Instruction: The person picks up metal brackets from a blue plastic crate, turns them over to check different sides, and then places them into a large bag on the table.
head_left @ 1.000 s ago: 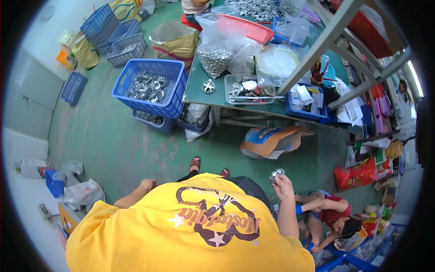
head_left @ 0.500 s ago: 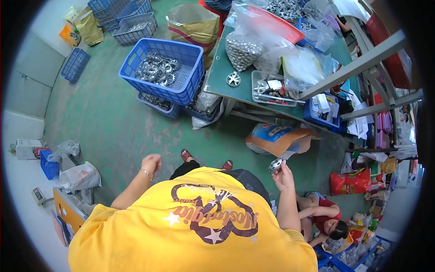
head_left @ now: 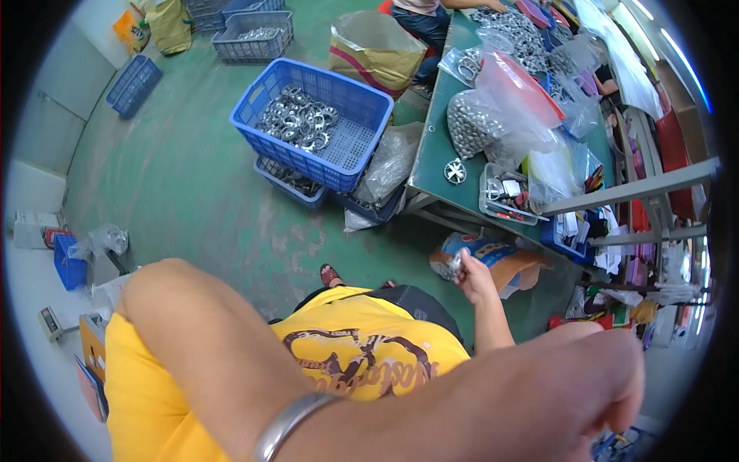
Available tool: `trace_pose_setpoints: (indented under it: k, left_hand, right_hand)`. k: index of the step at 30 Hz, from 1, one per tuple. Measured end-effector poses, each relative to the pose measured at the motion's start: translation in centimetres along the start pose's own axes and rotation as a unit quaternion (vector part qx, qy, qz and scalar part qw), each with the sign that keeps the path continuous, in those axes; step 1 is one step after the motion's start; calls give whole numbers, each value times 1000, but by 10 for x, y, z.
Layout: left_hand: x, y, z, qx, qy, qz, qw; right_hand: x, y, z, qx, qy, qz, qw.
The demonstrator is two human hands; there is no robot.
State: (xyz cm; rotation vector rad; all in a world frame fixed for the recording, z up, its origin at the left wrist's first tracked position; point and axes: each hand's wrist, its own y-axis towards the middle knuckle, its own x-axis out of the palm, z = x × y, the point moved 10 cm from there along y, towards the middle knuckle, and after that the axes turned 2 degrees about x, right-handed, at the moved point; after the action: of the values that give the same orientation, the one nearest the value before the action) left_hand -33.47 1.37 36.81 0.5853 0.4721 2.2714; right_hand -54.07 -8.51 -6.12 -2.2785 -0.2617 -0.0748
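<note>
- The right hand (head_left: 479, 282) pinches a small shiny metal piece (head_left: 456, 264) between thumb and fingers, held in the air in front of the body.
- The left hand (head_left: 500, 396) looms large across the lower part of the view, its fingers bent; whether it grasps anything cannot be told.
- A silver bracelet (head_left: 291, 425) circles the left wrist.
- Beyond the metal piece, a paper sack (head_left: 493, 258) lies on the green floor (head_left: 185, 192), near the table (head_left: 429, 165).
- On the table, a spoked disc (head_left: 455, 171) lies between a bag of silvery balls (head_left: 471, 123) and a clear plastic box (head_left: 508, 209).
- Left of the table, a blue basket (head_left: 358, 142) holds metal rings (head_left: 296, 119).
</note>
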Motion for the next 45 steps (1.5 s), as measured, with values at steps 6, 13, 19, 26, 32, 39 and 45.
trace_pose_setpoints:
  k: [6,13,19,26,32,39,45]
  left_hand:
    - [-2,-30,46,32,74,-17,997]
    - [-43,-55,72,-44,254,13,966]
    - [-282,-239,24,-215,280,587,728]
    - [-304,-506,-101,-332,47,805,489]
    - [-368,-501,-130,-425,15,751,505]
    - [-504,-530,-105,-472,38,668,574]
    - [-619,-582,-69,-486,55,658,572]
  right_hand:
    - [111,52,-34,13,-114,-80,990]
    - [218,87,-68,0,-206,-175,963]
    - [244,154,-120,-86,-307,-167,933]
    - [293,216,-160,-25,-312,-126,941]
    - [335,285,-194,-71,-287,-71,953]
    - [402,328,-184,69,-76,-47,994]
    - [431,397,-220,55,90,-26,994]
